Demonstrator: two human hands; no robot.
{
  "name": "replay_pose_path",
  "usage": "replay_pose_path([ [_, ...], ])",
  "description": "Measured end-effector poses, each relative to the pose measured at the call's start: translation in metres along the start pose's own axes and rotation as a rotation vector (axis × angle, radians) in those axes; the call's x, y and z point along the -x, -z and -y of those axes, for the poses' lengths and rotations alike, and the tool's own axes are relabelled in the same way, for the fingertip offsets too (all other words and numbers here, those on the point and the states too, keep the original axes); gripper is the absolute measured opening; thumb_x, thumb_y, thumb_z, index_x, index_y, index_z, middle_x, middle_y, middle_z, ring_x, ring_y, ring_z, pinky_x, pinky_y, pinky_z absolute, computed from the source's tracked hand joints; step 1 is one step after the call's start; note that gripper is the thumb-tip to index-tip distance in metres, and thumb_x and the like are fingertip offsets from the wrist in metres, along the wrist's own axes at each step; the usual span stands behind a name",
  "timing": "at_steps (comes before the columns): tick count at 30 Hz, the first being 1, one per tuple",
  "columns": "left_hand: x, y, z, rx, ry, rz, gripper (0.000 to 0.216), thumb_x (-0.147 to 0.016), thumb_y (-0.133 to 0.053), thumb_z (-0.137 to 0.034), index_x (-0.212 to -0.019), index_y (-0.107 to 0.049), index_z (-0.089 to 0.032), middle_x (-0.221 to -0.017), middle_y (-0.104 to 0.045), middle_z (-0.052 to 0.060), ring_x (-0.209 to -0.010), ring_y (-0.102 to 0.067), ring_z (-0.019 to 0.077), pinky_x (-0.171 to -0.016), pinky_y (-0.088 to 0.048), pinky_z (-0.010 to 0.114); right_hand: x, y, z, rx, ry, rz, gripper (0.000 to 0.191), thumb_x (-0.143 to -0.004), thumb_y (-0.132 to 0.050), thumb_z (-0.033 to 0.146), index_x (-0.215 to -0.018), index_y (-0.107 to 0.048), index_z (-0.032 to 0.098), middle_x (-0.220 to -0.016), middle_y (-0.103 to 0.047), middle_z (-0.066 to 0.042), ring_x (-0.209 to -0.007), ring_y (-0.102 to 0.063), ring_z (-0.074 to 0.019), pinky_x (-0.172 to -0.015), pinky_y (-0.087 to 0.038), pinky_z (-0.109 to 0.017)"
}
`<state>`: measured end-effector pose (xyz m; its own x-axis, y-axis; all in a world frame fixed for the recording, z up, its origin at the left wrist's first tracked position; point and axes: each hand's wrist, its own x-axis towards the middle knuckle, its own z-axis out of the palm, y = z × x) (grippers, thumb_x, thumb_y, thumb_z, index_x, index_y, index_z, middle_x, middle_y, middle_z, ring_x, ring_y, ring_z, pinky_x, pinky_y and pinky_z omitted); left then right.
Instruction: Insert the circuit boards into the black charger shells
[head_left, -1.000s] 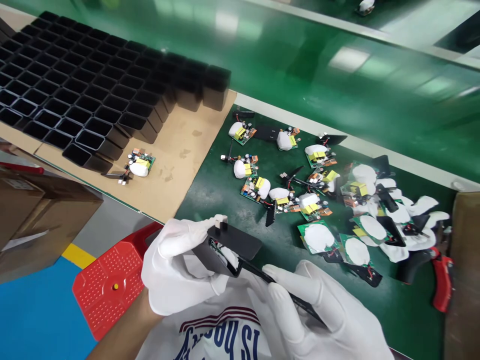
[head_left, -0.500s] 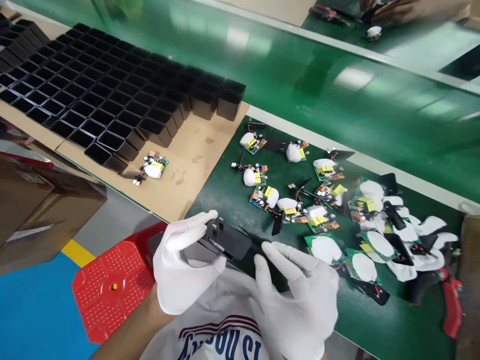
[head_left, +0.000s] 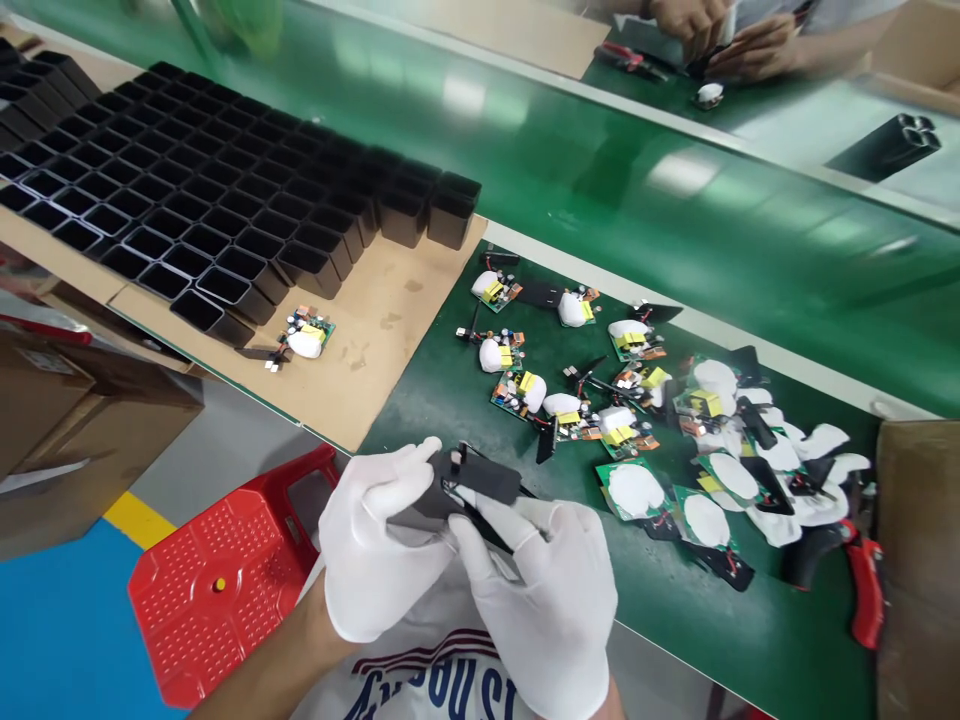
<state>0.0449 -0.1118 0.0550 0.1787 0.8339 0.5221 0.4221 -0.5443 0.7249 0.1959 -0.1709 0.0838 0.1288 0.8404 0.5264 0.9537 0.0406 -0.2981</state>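
From the head view, our right hand (head_left: 544, 590) has come back in since half a second ago: then it hovered open and apart from the black housing (head_left: 457, 490), now its fingers (head_left: 480, 520) are curled up against the housing's near side, closed on it and on the thin dark strip (head_left: 491, 535) that juts out beneath. Our left hand (head_left: 375, 550) has stayed where it was, its fingers wrapped around the housing's far-left end, thumb on top beside the small metal prongs. The housing sits between both sets of fingers, held just above the near edge of the green worktop (head_left: 450, 400). We judge that both hands are now pressing the part together.

Beyond the fingers lie loose circuit boards (head_left: 517, 390) with white pads. Far to the left stand rows of empty black shells (head_left: 195, 190) on cardboard. Below left is a red stool (head_left: 217, 590). Right of the fingers lies a red-handled cutter (head_left: 866, 590). Across the belt, another person's hands (head_left: 720, 40) are at work.
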Motion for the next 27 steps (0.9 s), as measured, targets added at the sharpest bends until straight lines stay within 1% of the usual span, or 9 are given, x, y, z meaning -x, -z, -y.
replay_pose_path([
  [3,-0.002,-0.009,-0.014,-0.091,0.144,-0.03,0.042,-0.075,-0.08,-0.016,-0.115,-0.07,-0.024,-0.106,-0.08,0.003,-0.089,-0.084,0.0227,-0.073,-0.072,0.032,0.006,-0.002,-0.004,-0.076,-0.093,-0.071,0.02,-0.104,-0.078,0.031,-0.12,-0.071,0.022,-0.097,-0.075,-0.005,-0.083,-0.067,-0.0219,-0.075,-0.056,-0.037],
  [7,-0.004,-0.013,-0.025,-0.133,0.163,-0.052,0.037,-0.075,-0.077,-0.021,-0.112,-0.07,-0.023,-0.097,-0.078,0.0,-0.082,-0.083,0.0193,-0.071,-0.07,0.028,0.011,-0.006,-0.009,-0.203,-0.093,-0.024,0.027,-0.106,-0.073,0.027,-0.133,-0.071,0.022,-0.118,-0.08,-0.01,-0.102,-0.076,-0.0251,-0.086,-0.065,-0.041],
  [11,-0.002,-0.012,-0.024,-0.129,0.133,-0.059,0.035,-0.077,-0.079,-0.023,-0.111,-0.069,-0.024,-0.097,-0.078,-0.001,-0.082,-0.082,0.018,-0.071,-0.068,0.027,0.011,-0.007,-0.006,-0.443,-0.185,-0.026,0.019,-0.102,-0.077,0.02,-0.12,-0.076,0.026,-0.108,-0.081,-0.005,-0.096,-0.08,-0.0199,-0.085,-0.069,-0.034],
  [13,0.001,-0.009,-0.023,-0.105,0.145,-0.059,0.039,-0.077,-0.082,-0.024,-0.114,-0.07,-0.025,-0.098,-0.078,-0.002,-0.081,-0.082,0.0174,-0.071,-0.068,0.026,0.011,-0.007,-0.002,-0.522,-0.243,-0.07,0.023,-0.099,-0.081,0.018,-0.12,-0.076,0.026,-0.106,-0.082,-0.004,-0.094,-0.081,-0.0194,-0.085,-0.07,-0.032],
  [15,0.003,-0.007,-0.021,-0.085,0.166,-0.059,0.043,-0.076,-0.083,-0.025,-0.117,-0.07,-0.026,-0.099,-0.077,-0.002,-0.081,-0.081,0.0173,-0.071,-0.068,0.026,0.011,-0.008,0.001,-0.537,-0.23,-0.101,0.031,-0.098,-0.08,0.016,-0.127,-0.076,0.026,-0.113,-0.084,-0.006,-0.101,-0.082,-0.0213,-0.09,-0.071,-0.033],
  [17,0.003,-0.005,-0.018,-0.067,0.17,-0.053,0.046,-0.075,-0.085,-0.025,-0.119,-0.071,-0.026,-0.099,-0.077,-0.002,-0.082,-0.081,0.0176,-0.071,-0.068,0.027,0.012,-0.009,0.0,-0.523,-0.159,-0.093,0.036,-0.099,-0.076,0.014,-0.132,-0.077,0.027,-0.121,-0.084,-0.008,-0.108,-0.083,-0.0227,-0.093,-0.071,-0.034],
  [20,0.002,-0.007,-0.014,-0.038,0.131,-0.03,0.046,-0.075,-0.087,-0.026,-0.118,-0.069,-0.025,-0.101,-0.078,-0.001,-0.085,-0.082,0.0189,-0.074,-0.069,0.028,0.011,-0.011,-0.006,-0.527,-0.118,-0.049,0.038,-0.098,-0.074,0.01,-0.131,-0.08,0.029,-0.123,-0.084,-0.007,-0.108,-0.084,-0.0215,-0.092,-0.071,-0.031],
  [24,-0.001,-0.01,-0.009,-0.08,0.094,-0.018,0.049,-0.077,-0.085,-0.024,-0.123,-0.068,-0.024,-0.102,-0.078,0.001,-0.085,-0.082,0.0195,-0.073,-0.069,0.029,0.009,-0.018,-0.012,-0.643,-0.233,-0.021,0.037,-0.094,-0.078,0.011,-0.125,-0.083,0.03,-0.118,-0.085,-0.006,-0.104,-0.084,-0.0227,-0.09,-0.072,-0.034],
  [27,-0.005,-0.009,-0.009,-0.118,0.075,-0.025,0.05,-0.078,-0.084,-0.024,-0.126,-0.07,-0.026,-0.105,-0.078,0.003,-0.09,-0.082,0.0226,-0.077,-0.07,0.033,0.005,-0.025,-0.004,-0.747,-0.397,0.017,0.03,-0.096,-0.076,0.017,-0.124,-0.084,0.026,-0.113,-0.086,-0.007,-0.098,-0.085,-0.0244,-0.084,-0.073,-0.035],
])
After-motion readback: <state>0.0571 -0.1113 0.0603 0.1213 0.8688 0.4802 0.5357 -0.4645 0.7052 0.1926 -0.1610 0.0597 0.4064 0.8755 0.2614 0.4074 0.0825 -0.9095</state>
